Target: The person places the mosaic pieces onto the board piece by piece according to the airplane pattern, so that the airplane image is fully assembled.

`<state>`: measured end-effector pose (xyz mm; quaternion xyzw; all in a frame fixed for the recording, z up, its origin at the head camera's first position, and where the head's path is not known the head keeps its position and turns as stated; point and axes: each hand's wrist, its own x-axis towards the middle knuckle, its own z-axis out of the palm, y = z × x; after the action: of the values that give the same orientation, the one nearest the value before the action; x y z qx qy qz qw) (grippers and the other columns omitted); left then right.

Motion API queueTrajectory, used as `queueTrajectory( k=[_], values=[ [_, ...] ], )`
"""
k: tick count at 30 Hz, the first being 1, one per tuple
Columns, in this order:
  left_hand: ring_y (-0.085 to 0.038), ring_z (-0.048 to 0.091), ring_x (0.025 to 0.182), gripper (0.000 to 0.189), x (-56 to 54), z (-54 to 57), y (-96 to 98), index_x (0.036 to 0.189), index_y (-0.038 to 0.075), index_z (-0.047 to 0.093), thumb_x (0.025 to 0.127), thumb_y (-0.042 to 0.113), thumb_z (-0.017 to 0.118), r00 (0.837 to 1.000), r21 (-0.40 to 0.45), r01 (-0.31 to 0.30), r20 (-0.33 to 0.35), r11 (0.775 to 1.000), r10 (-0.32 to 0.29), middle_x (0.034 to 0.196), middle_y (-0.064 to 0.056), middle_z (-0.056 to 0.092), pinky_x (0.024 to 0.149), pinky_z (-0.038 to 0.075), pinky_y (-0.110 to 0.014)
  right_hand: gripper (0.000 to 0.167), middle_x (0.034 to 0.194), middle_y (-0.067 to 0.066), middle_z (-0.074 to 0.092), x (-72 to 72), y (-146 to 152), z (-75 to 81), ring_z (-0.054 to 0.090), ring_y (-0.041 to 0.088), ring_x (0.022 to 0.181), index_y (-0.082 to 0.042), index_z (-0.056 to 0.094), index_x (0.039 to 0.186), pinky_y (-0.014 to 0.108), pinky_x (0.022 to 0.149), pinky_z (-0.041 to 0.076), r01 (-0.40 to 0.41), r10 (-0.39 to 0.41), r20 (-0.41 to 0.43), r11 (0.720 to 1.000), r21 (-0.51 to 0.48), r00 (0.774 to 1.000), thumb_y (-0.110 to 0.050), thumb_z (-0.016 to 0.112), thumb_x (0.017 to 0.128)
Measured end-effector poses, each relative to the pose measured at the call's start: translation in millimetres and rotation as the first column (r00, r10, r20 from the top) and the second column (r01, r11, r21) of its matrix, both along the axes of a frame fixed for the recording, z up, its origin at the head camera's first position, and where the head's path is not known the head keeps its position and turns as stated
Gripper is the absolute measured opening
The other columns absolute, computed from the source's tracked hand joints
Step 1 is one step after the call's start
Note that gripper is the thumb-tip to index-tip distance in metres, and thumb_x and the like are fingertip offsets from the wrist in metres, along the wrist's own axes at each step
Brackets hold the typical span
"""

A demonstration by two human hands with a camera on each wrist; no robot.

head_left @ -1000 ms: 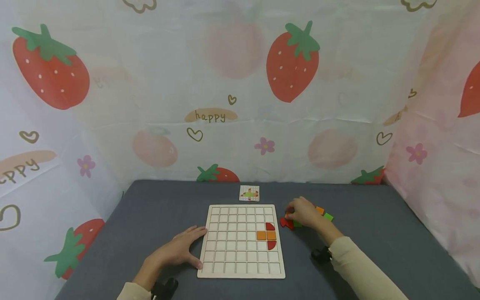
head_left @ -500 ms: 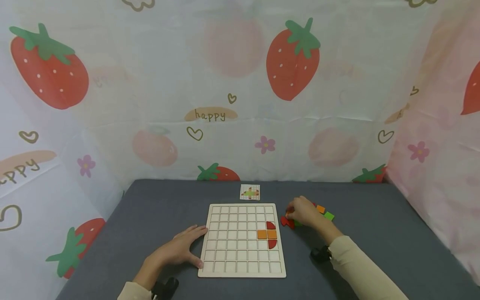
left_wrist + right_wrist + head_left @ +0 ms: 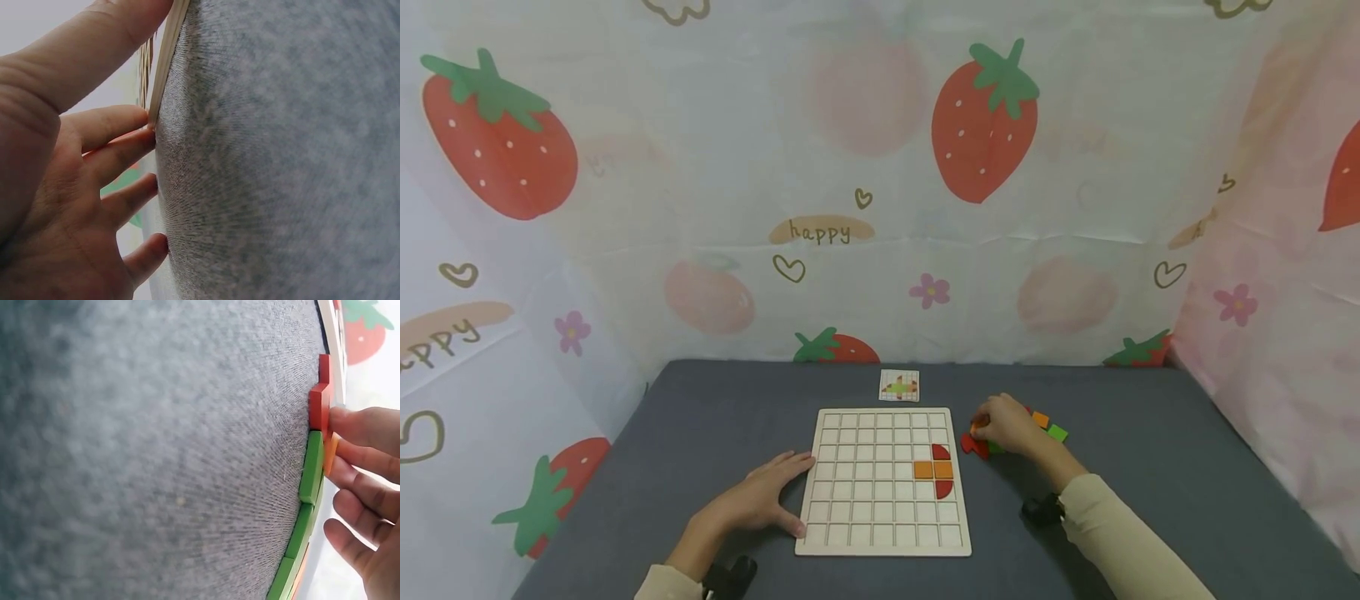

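Observation:
A pale wooden grid board [image 3: 861, 508] lies flat on the table. My left hand [image 3: 763, 493] rests at its left edge, thumb and fingertips touching the rim, fingers spread in the left wrist view. Toward the board's right side sit two orange squares [image 3: 923, 470] side by side, with a red rounded piece [image 3: 940, 452] above and another red piece [image 3: 943, 490] below. Right of the board, my right hand [image 3: 1006, 425] reaches into loose tiles. Its thumb and fingers pinch an orange tile [image 3: 330, 456], partly hidden, beside red tiles [image 3: 319, 406] and green tiles [image 3: 311, 465].
A small pattern card [image 3: 899, 386] with a coloured figure on a grid lies behind the board. Behind the right wrist are more loose tiles, among them an orange one [image 3: 1040, 419] and a green one [image 3: 1057, 433]. A strawberry-print curtain [image 3: 880, 208] borders the dark grey table [image 3: 737, 408].
Almost nothing differs. Both hands keep their places, and the tiles on the board stay where they were; the head view shifts very slightly.

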<state>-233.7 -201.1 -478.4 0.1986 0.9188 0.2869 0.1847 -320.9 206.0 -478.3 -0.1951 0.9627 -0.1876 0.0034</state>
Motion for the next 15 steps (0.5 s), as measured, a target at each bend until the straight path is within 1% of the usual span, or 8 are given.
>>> queueTrajectory(
  k=[6, 11, 15],
  values=[
    [-0.044, 0.02, 0.147, 0.102, 0.3, 0.6, 1.2, 0.149, 0.005, 0.038, 0.066, 0.037, 0.087, 1.0, -0.009, -0.006, -0.005, 1.0, 0.006, 0.157, -0.016, 0.035, 0.108, 0.02, -0.071, 0.026, 0.096, 0.009, 0.068, 4.2, 0.2, 1.8, 0.057, 0.026, 0.093, 0.0, 0.074, 0.104, 0.037, 0.075, 0.052, 0.028, -0.026, 0.018, 0.997, -0.067, 0.999, -0.016, 0.076, 0.084],
    [-0.044, 0.02, 0.148, 0.102, 0.1, 0.5, 1.4, 0.149, 0.005, 0.038, 0.066, 0.036, 0.087, 1.0, -0.006, -0.01, -0.003, 1.0, 0.01, 0.157, -0.016, 0.035, 0.109, 0.019, -0.071, 0.027, 0.096, 0.007, 0.068, 8.9, 0.4, 4.6, 0.055, 0.023, 0.091, -0.002, 0.074, 0.106, 0.037, 0.075, 0.049, 0.038, -0.036, 0.013, 0.993, -0.114, 0.999, -0.017, 0.075, 0.084],
    [-0.044, 0.02, 0.148, 0.102, -0.1, 0.0, 1.2, 0.149, 0.005, 0.038, 0.066, 0.036, 0.087, 1.0, -0.004, -0.013, 0.002, 1.0, 0.013, 0.157, -0.015, 0.035, 0.109, 0.019, -0.071, 0.027, 0.096, 0.006, 0.067, 14.6, -0.8, 6.9, 0.054, 0.021, 0.089, -0.003, 0.074, 0.107, 0.036, 0.076, 0.048, 0.028, -0.029, -0.001, 0.989, -0.142, 1.0, -0.019, 0.075, 0.085]
  ],
)
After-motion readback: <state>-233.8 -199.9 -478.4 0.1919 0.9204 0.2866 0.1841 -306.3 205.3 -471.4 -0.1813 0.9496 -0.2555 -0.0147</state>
